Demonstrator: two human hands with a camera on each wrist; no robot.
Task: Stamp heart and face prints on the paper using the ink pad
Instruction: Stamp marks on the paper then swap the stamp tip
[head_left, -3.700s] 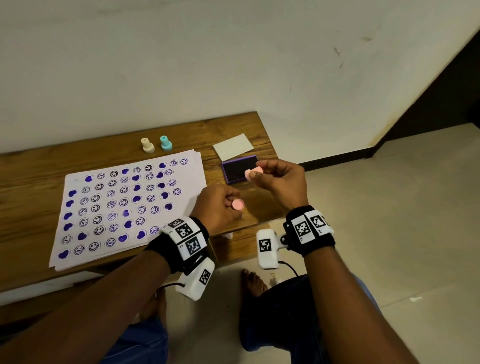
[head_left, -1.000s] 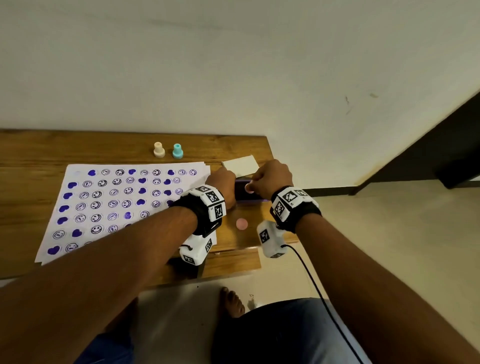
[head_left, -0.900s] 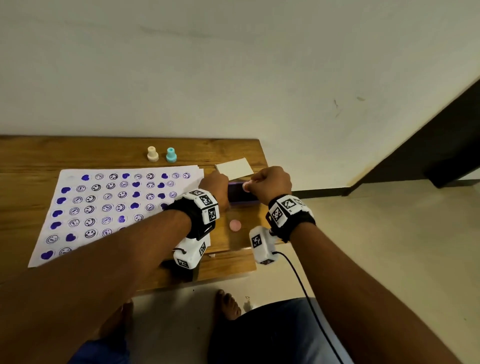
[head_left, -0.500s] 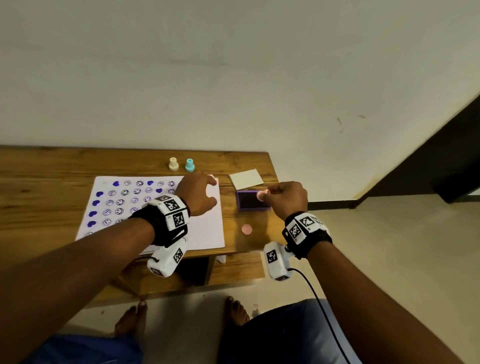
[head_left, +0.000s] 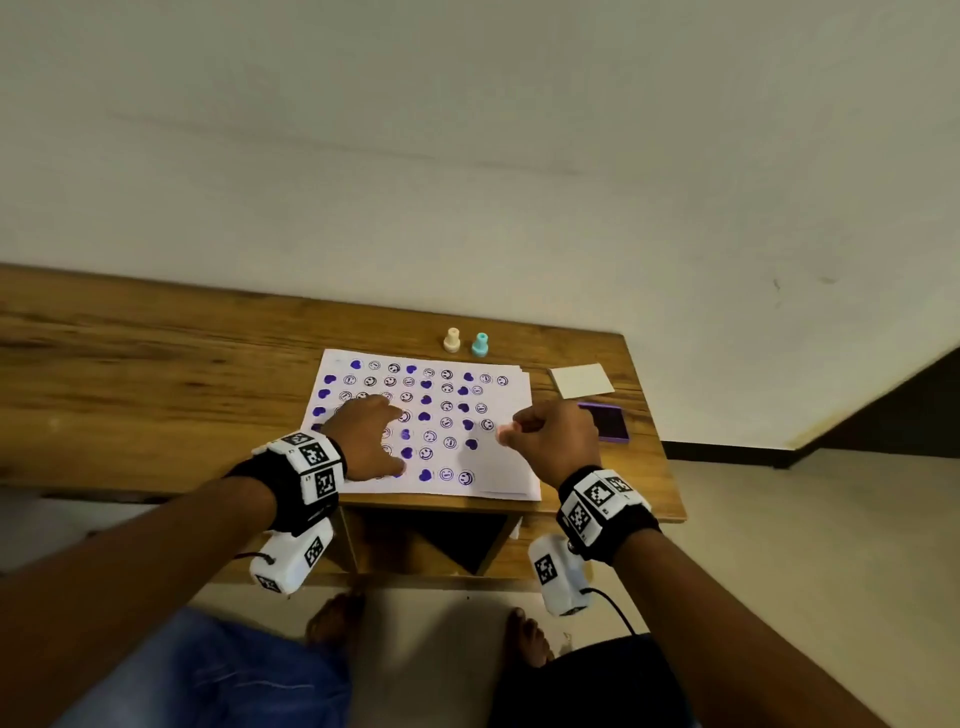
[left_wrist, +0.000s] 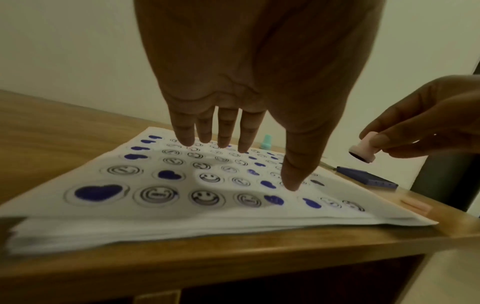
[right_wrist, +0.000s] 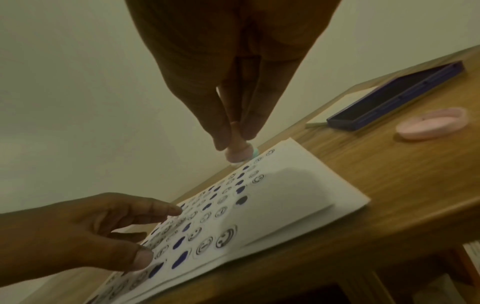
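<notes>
- Paper (head_left: 511, 452) lies on the wooden table (head_left: 156, 389) in front of me, on top of more sheets, and it has lots of purple hearts and smiley faces on it.
- My left hand (head_left: 363, 441) is spread out flat over the left part of the paper, with my fingers (left_wrist: 226, 131) straight and my fingertips down on the prints. It is not holding anything.
- My right hand (head_left: 556, 441) is up above the right side of the paper, where the sheet is bare white.
- Between my right thumb and fingers I pinch a small pink stamp (left_wrist: 363, 153). Its dark inky end points down and is not touching the paper.
- The purple ink pad (head_left: 605, 422) sits open on the table, just to the right of my right hand and off the paper.
- A pink cap (right_wrist: 432, 123) lies on the table near the ink pad.
- A white card (head_left: 582, 381) lies behind the ink pad.
- 2 more stamps stand behind the top edge of the paper, side by side: a cream stamp (head_left: 452, 340) and a teal stamp (head_left: 480, 344).
</notes>
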